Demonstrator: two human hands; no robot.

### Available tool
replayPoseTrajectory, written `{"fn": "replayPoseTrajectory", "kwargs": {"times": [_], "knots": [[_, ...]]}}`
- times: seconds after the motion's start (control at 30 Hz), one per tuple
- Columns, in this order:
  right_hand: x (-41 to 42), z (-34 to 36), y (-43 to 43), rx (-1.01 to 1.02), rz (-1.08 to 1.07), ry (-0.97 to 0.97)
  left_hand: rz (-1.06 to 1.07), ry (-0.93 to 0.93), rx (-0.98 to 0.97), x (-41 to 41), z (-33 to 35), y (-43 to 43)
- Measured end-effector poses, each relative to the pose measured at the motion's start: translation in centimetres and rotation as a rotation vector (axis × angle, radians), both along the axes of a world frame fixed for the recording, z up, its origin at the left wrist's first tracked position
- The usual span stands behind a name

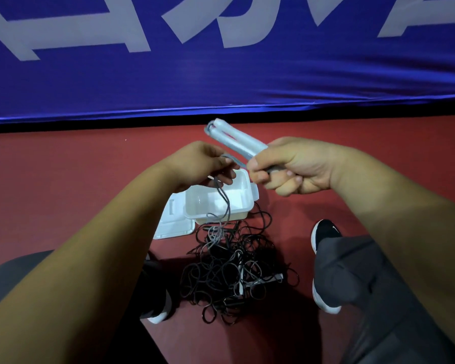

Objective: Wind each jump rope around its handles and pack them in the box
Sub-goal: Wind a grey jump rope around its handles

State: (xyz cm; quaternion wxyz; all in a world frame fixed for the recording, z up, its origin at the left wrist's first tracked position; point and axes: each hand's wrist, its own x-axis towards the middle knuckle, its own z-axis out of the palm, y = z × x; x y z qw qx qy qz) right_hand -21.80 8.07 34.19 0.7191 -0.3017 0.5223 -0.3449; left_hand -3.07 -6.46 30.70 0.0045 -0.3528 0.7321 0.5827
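My right hand [294, 166] grips two pale grey jump-rope handles [234, 139] held side by side, their far ends pointing up and left. My left hand [202, 164] pinches the grey cord [225, 203] of that rope just left of the handles; the cord hangs down past the box to the floor. Below my hands stands an open white plastic box [243, 206] on the red floor, with its white lid [174, 222] lying at its left side. In front of the box lies a tangled heap of black and grey jump ropes [234, 274] with several handles buried in it.
A blue banner [221, 74] with large white letters closes off the far side of the red floor [63, 179]. My legs in dark trousers and my black-and-white shoes [325, 236] flank the rope heap on both sides.
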Motion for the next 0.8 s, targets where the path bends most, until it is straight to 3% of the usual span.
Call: {"fn": "replayPoseTrajectory", "kwargs": {"times": [0.17,0.23,0.33,0.57,0.8], "knots": [[0.3,0.0,1.0,0.136,0.341,0.032,0.009,0.206,0.073,0.3,0.9,-0.4],[0.5,-0.4,1.1,0.188,0.398,0.077,0.047,0.250,0.128,-0.3,1.3,-0.1],[0.7,-1.3,0.8,0.228,0.412,0.140,-0.008,0.272,0.012,-0.8,2.2,0.4],[0.0,-3.7,-0.1,0.283,0.300,0.435,-0.187,0.102,-0.359,-0.7,4.4,1.4],[-1.0,-5.3,-1.1,0.176,-0.096,0.632,-0.377,-0.170,-0.435,-0.2,3.7,1.4]]}}
